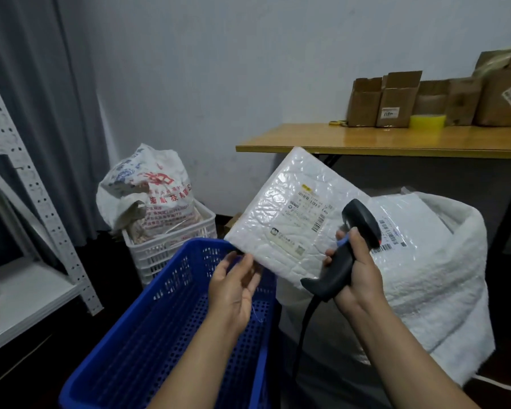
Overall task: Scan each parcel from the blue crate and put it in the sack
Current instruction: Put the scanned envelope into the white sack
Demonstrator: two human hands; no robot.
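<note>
Over the far rim of the blue perforated plastic crate [160,326], our left hand [233,290] pinches the lower corner of a white bubble-wrap parcel [278,208], label towards us. Right of the crate, our right hand [357,273] is wrapped round a black handheld barcode scanner [362,221], in front of the white woven sack [443,287].

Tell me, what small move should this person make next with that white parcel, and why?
Probably turn the scanner in the right hand onto the barcode label and scan. The left hand pinches the white parcel by its lower corner above the blue crate, label facing the camera, scanner right beside it. Whether it was scanned doesn't show; the sack waits behind.
</note>
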